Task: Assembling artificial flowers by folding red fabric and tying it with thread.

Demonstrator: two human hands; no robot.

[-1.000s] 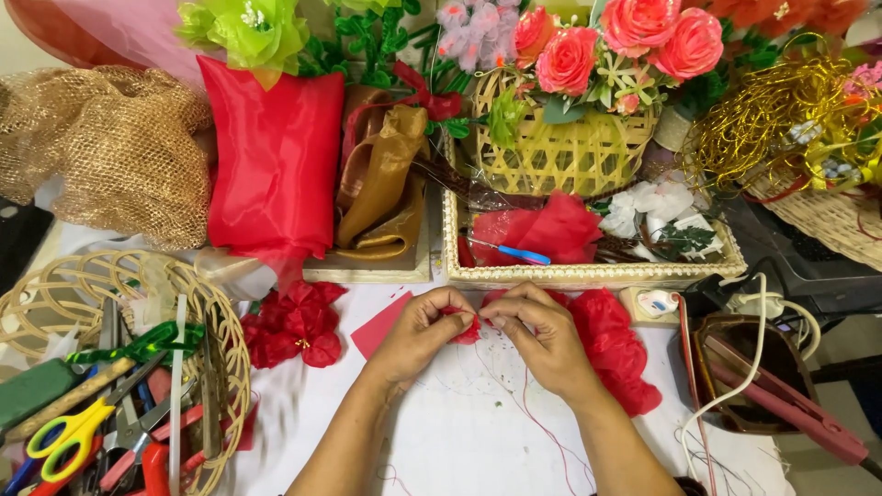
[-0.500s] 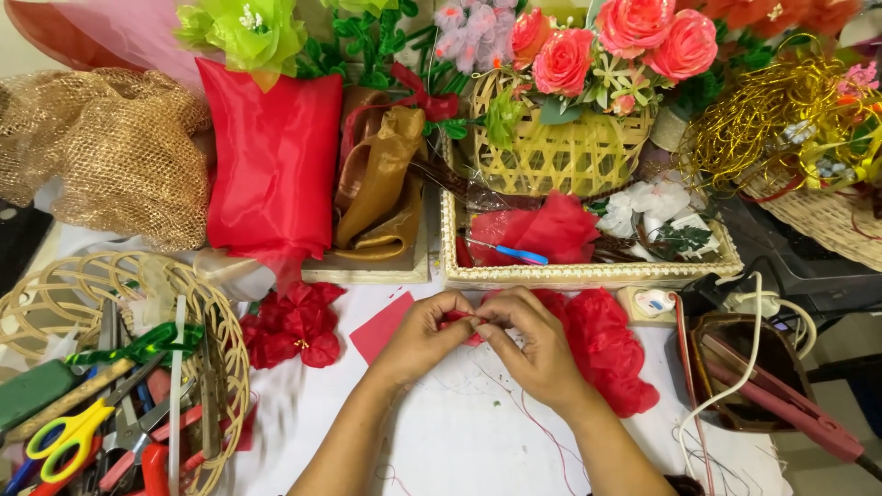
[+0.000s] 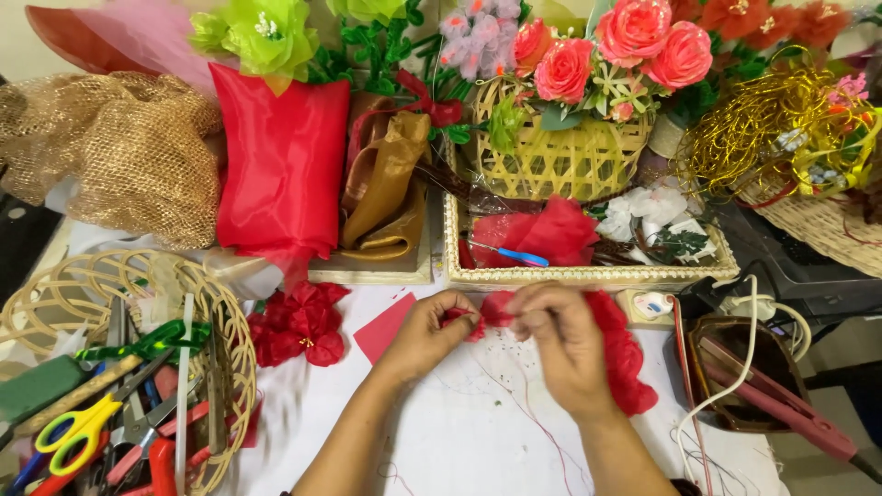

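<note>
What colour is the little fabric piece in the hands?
Red. The fabric piece, pinched between both hands, shows in the head view.

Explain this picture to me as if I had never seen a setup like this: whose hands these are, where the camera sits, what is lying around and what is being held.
No machine here: a person works with two bare hands, and the single view comes from a camera worn on their head, looking down. The left hand and right hand meet over a white table, both pinching a small piece of red fabric between the fingertips. More red fabric lies under and beside the right hand. A finished red fabric flower lies to the left. Further left, a round wicker basket holds tools, among them yellow-handled scissors. At the back stand a woven basket with pink roses, a red cloth bundle and gold netting. A shallow tray holds more scraps.
</note>
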